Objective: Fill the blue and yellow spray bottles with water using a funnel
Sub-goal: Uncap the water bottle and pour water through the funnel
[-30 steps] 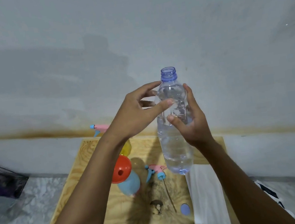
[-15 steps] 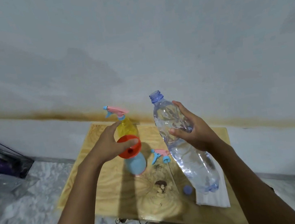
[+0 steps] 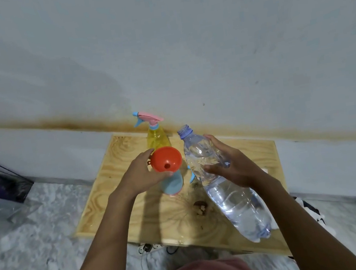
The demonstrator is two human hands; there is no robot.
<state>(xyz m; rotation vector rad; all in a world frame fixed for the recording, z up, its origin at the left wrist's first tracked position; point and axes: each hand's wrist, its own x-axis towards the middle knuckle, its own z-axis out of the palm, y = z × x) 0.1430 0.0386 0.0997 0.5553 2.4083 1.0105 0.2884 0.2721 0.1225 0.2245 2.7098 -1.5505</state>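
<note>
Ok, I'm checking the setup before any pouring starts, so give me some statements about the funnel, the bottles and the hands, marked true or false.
1. The orange plastic funnel sits on top of the blue spray bottle. True.
2. The clear plastic water bottle has its cap on. False: its neck is open.
3. The yellow spray bottle carries its pink trigger head. True.
4. The right hand holds the funnel. False: the left hand holds it, and the right hand grips the tilted water bottle.
</note>
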